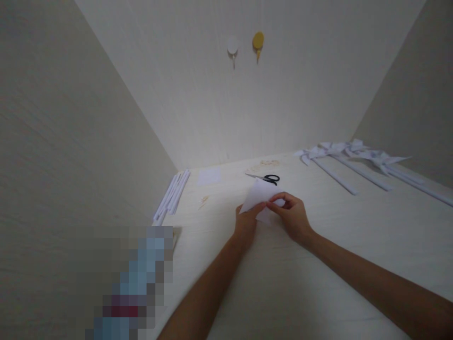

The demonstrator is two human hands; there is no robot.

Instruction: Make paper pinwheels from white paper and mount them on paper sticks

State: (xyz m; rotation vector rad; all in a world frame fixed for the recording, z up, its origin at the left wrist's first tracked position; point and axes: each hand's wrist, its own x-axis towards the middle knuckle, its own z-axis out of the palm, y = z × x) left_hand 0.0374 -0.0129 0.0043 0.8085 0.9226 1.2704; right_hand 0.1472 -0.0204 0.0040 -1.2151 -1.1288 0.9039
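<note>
Between my two hands is a white sheet of paper, held tilted above the table with one pointed corner towards the left. My left hand grips its lower left side, thumb on top. My right hand pinches the right edge between thumb and fingertips, close to the left thumb. A lower flap of the paper hangs below the fingers. Just beyond the paper lie scissors with black handles, their blades pointing left and partly hidden by the sheet.
A flat white paper square lies at the back left, with rolled paper sticks beside it. Small wooden sticks and pale loose bits lie nearby. White paper pinwheels on sticks rest at right. Two hooks are on the wall.
</note>
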